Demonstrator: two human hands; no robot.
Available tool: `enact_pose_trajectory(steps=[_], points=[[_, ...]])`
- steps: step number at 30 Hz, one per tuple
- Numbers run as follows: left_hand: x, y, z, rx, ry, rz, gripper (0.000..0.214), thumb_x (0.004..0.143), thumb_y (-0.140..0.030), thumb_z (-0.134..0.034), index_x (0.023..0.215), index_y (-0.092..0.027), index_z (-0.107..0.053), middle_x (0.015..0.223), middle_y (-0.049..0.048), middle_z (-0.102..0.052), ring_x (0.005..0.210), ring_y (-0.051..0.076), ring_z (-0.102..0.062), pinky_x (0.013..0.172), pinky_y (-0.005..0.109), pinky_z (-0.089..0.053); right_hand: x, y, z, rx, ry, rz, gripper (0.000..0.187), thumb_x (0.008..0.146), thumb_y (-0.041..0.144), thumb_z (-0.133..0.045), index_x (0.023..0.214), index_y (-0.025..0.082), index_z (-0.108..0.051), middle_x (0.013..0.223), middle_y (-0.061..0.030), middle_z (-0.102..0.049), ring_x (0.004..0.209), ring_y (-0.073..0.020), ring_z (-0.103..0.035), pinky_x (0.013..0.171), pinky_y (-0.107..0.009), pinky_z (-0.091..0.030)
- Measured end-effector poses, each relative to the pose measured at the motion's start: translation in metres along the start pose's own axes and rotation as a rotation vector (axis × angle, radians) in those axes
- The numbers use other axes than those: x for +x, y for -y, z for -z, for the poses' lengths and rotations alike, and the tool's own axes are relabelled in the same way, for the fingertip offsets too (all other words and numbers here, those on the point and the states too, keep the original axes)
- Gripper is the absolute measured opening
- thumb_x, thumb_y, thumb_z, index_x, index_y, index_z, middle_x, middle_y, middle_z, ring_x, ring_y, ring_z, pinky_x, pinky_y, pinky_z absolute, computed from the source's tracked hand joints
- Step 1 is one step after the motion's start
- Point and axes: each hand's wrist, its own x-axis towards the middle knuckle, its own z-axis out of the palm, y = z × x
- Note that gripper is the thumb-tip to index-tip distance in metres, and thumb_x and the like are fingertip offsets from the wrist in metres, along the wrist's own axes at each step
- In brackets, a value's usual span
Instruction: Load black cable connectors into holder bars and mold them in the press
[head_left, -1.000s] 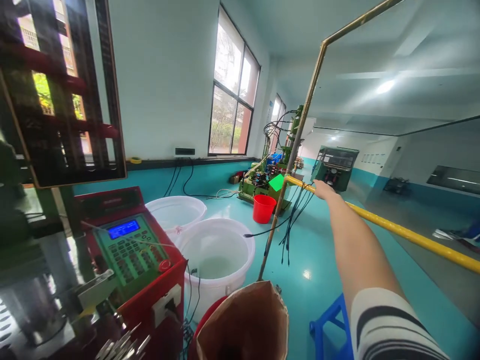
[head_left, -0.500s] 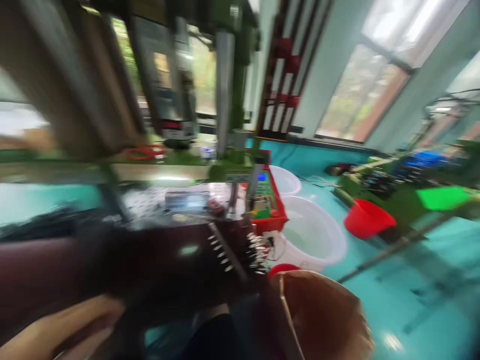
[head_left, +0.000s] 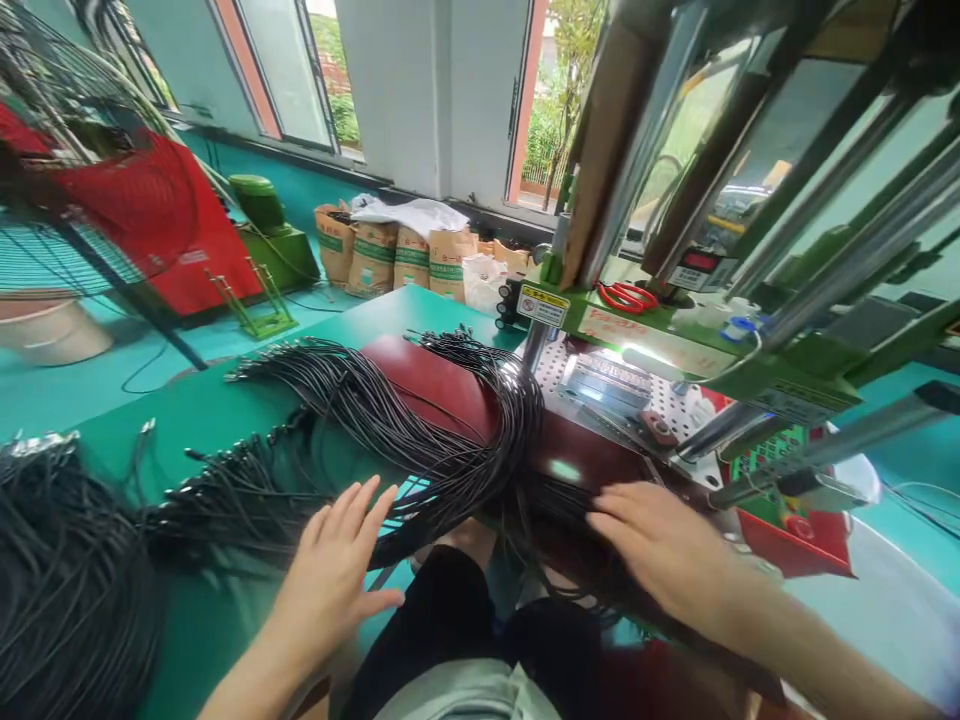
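A thick bundle of black cables [head_left: 420, 430] lies draped over a dark red pad [head_left: 450, 390] on the green table [head_left: 225, 410], its plug ends fanned out to the left. My left hand [head_left: 334, 565] hovers flat over the near side of the bundle, fingers spread and holding nothing. My right hand [head_left: 660, 545] rests with fingers stretched out on the cables near the pad's right end, beside the green moulding machine [head_left: 675, 340]. My dark-trousered knees [head_left: 465, 640] show below the table edge.
Another heap of black cables [head_left: 60, 570] fills the lower left. Red scissors [head_left: 626, 296] lie on the machine's ledge. A red control box [head_left: 795, 525] sits at the right. Paper sacks [head_left: 390, 255] stand under the windows, and a red machine [head_left: 165, 235] stands at the left.
The view has swung left from the room and yellow rail to the table. My right arm has come back from the rail, and both hands now sit over the black cables.
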Motion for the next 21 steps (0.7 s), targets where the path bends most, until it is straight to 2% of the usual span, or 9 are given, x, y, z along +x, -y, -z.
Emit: enact_pose_trajectory(steps=[3,5,7,9,11,12,14,17,21], points=[[-0.004,0.011,-0.026,0.093,0.009,0.033,0.082,0.062,-0.039,-0.068,0.135,-0.018,-0.036,0.137,0.0189,-0.041,0.125,0.039,-0.035,0.102,0.056,-0.019,0.08,0.019,-0.027,-0.052,0.111,0.25,0.062,0.076,0.006,-0.042,0.134,0.026,-0.039,0.137,-0.0041,-0.043,0.129,-0.0226,-0.033,0.106,-0.046,-0.026],[-0.003,0.016,-0.035,0.077,0.019,0.047,0.072,0.068,-0.033,-0.062,0.134,-0.017,-0.039,0.132,0.0189,-0.047,0.123,0.038,-0.039,0.102,0.056,-0.018,0.122,0.015,-0.041,-0.054,0.137,0.283,0.072,0.068,0.005,-0.046,0.137,0.022,-0.033,0.143,-0.0069,-0.034,0.132,-0.026,-0.026,0.106,-0.051,-0.021],[-0.009,0.019,-0.036,-0.001,-0.029,0.037,0.067,0.069,-0.031,-0.063,0.132,-0.02,-0.043,0.133,0.0164,-0.047,0.125,0.037,-0.036,0.104,0.054,-0.017,0.15,-0.003,-0.048,-0.034,0.109,0.184,0.078,0.061,0.007,-0.05,0.137,0.016,-0.033,0.144,-0.0128,-0.03,0.132,-0.0292,-0.025,0.105,-0.049,-0.023],[-0.025,0.019,-0.035,-0.166,-0.143,0.049,0.058,0.065,-0.033,-0.068,0.121,-0.023,-0.054,0.128,0.0133,-0.051,0.123,0.036,-0.038,0.103,0.049,-0.024,0.17,-0.028,-0.05,0.008,0.041,-0.048,0.074,0.063,0.014,-0.053,0.134,0.012,-0.034,0.14,-0.0172,-0.034,0.129,-0.0295,-0.03,0.104,-0.045,-0.028],[-0.049,0.015,-0.037,-0.437,-0.176,0.158,0.03,0.065,-0.035,-0.069,0.093,-0.024,-0.066,0.102,0.0102,-0.064,0.101,0.03,-0.054,0.09,0.041,-0.039,0.189,-0.051,-0.052,0.041,0.015,-0.349,0.067,0.072,0.031,-0.054,0.132,0.01,-0.034,0.134,-0.0197,-0.04,0.124,-0.03,-0.038,0.1,-0.044,-0.033],[-0.061,0.012,-0.04,-0.614,-0.12,0.272,0.017,0.068,-0.037,-0.067,0.077,-0.023,-0.066,0.083,0.0078,-0.065,0.084,0.026,-0.058,0.077,0.036,-0.044,0.199,-0.06,-0.054,0.039,0.039,-0.487,0.068,0.075,0.042,-0.053,0.131,0.01,-0.033,0.13,-0.0206,-0.044,0.12,-0.0314,-0.042,0.097,-0.045,-0.036],[-0.078,0.007,-0.049,-1.036,0.045,0.606,0.025,0.073,-0.043,-0.061,0.064,-0.021,-0.063,0.062,0.0048,-0.061,0.061,0.02,-0.056,0.06,0.031,-0.045,0.22,-0.071,-0.062,-0.001,0.13,-0.689,0.079,0.073,0.061,-0.05,0.13,0.009,-0.032,0.122,-0.0231,-0.049,0.112,-0.0353,-0.049,0.089,-0.047,-0.041],[-0.072,0.001,-0.06,-1.735,0.096,1.015,0.041,0.074,-0.056,-0.055,0.082,-0.019,-0.069,0.077,0.0087,-0.068,0.074,0.022,-0.063,0.068,0.033,-0.048,0.246,-0.075,-0.079,-0.039,0.251,-0.816,0.096,0.062,0.073,-0.053,0.129,0.008,-0.03,0.114,-0.0254,-0.054,0.104,-0.0381,-0.054,0.082,-0.047,-0.043],[-0.033,0.003,-0.061,-2.398,-0.156,0.983,0.054,0.075,-0.059,-0.052,0.104,-0.016,-0.065,0.113,0.0109,-0.064,0.109,0.024,-0.056,0.098,0.035,-0.039,0.256,-0.083,-0.101,0.016,0.32,-0.835,0.101,0.056,0.063,-0.064,0.131,0.009,-0.024,0.115,-0.0251,-0.053,0.104,-0.0367,-0.055,0.081,-0.044,-0.044]])
